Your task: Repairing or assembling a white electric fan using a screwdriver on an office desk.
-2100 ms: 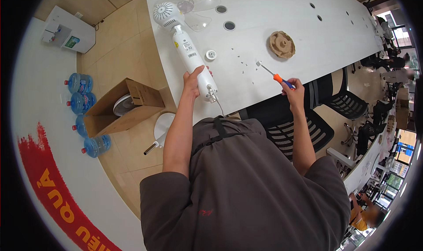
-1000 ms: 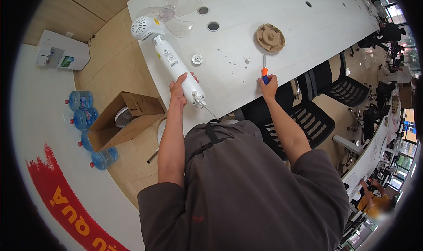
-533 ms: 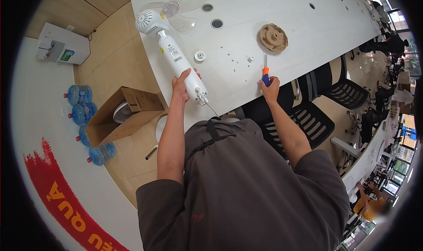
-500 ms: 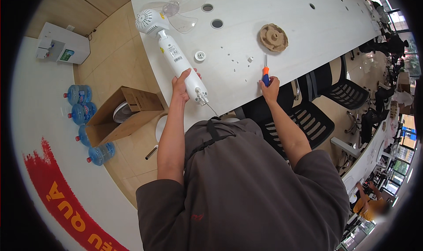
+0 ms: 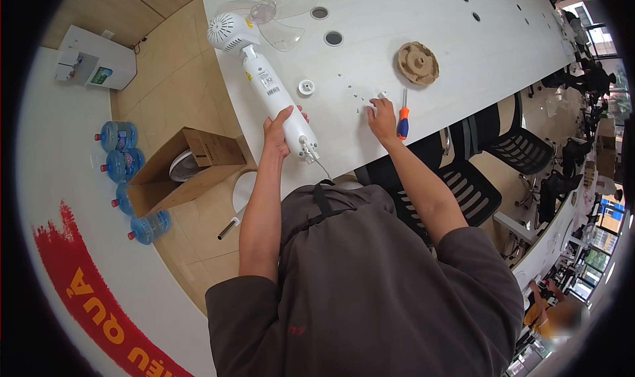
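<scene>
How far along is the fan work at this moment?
Looks done: the clear blade sits on the white motor head, and the screwdriver lies on the table.

In hand: the left hand grips the fan's white column; the right hand reaches among small screws.

Left: the round white cap and brown disc lie loose, apparently unfitted.

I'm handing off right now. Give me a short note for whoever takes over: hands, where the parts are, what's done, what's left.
Left hand: gripping the white fan pole lying on the table.
Right hand: empty, fingertips on the small screws.
Screwdriver: lying beside the right hand.
Done: blade sits on the motor head.
Left: white cap and brown disc are still loose.
</scene>
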A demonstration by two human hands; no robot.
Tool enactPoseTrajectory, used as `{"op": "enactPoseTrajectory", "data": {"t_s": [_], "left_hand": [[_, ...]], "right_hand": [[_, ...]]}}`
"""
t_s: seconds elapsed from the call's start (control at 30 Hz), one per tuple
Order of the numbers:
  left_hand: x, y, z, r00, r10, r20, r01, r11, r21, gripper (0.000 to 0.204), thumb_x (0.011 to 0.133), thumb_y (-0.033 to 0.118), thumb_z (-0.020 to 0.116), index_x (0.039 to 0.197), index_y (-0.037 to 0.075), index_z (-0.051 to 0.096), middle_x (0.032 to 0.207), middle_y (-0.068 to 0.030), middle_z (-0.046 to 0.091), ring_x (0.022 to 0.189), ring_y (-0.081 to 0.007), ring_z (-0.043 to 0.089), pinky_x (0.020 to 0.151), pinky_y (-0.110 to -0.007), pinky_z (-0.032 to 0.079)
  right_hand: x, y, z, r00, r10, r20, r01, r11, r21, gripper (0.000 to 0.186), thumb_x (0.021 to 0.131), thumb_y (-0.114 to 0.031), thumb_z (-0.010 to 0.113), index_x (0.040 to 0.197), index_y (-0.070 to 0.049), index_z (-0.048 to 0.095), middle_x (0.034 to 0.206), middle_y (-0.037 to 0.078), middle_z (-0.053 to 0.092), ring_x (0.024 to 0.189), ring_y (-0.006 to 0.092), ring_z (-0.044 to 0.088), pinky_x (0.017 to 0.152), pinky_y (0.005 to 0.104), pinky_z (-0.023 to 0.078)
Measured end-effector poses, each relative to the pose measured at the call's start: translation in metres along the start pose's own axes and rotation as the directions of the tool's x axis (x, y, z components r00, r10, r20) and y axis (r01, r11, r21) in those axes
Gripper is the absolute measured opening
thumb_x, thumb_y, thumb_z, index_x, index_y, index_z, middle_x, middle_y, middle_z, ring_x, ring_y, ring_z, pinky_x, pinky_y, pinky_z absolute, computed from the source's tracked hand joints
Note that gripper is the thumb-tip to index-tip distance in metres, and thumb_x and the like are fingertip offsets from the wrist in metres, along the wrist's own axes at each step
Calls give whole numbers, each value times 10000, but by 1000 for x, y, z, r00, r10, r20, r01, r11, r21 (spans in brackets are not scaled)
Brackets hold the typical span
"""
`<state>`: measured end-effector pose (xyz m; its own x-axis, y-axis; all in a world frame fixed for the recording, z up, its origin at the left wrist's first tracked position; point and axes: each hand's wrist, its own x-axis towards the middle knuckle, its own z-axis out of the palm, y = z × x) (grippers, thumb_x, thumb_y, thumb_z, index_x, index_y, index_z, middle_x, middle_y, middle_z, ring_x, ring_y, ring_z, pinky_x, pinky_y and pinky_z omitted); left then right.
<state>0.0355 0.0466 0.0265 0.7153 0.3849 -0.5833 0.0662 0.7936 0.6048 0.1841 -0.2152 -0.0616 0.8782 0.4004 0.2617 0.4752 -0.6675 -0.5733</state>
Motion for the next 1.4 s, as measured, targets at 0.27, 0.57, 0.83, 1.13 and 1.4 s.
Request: {"op": "enactPoseTrajectory", "data": {"t_s": [0.27, 0.57, 0.83, 1.13, 1.4], "left_hand": [[-2, 1, -1, 1000, 6, -12, -7, 1000, -26, 469, 874, 125, 722, 1214, -107, 499, 1034, -209, 678, 829, -305, 708, 742, -458, 630], [-5, 5, 5, 1000, -8, -15, 8, 1000, 20, 406, 870, 137, 716, 1154, -106, 556, 970, -212, 691, 792, -301, 717, 712, -449, 630], [-7, 5, -3, 1000, 7, 7, -7, 999, 33, 419, 877, 184, 723, 1142, -113, 592, 904, -220, 693, 790, -304, 715, 747, -426, 620], [-1, 0, 0, 1000, 24, 14, -24, 1000, 0, 354, 864, 131, 728, 1094, -102, 595, 935, -205, 699, 765, -298, 722, 684, -441, 633], [4, 0, -5, 999, 9, 43, -9, 1000, -1, 458, 881, 126, 707, 1210, -125, 510, 1025, -208, 687, 837, -315, 713, 756, -470, 638]], "right_hand": [[44, -15, 32, 987, 2, 163, 10, 998, -68, 167, 829, -52, 665, 986, -28, 717, 1011, 145, 652, 1001, 341, 600, 868, 447, 518], [52, -16, 29, 986, -78, 150, 77, 997, 12, 67, 848, -3, 645, 904, 14, 676, 939, 154, 662, 949, 321, 613, 822, 417, 508], [-34, -121, -34, 790, 42, 612, -525, 562, 639, 185, 1076, -211, 477, 1094, -30, 513, 1043, 112, 702, 948, 148, 627, 892, 313, 464], [-100, -143, -74, 626, 30, 779, -746, 315, 587, 174, 1105, -252, 414, 1105, -85, 462, 893, 75, 642, 791, 128, 583, 770, 274, 468], [-43, -186, -188, 541, 157, 826, -776, 472, 419, 223, 1103, -290, 409, 1049, -80, 462, 786, 72, 639, 521, 116, 547, 469, 229, 403]]}}
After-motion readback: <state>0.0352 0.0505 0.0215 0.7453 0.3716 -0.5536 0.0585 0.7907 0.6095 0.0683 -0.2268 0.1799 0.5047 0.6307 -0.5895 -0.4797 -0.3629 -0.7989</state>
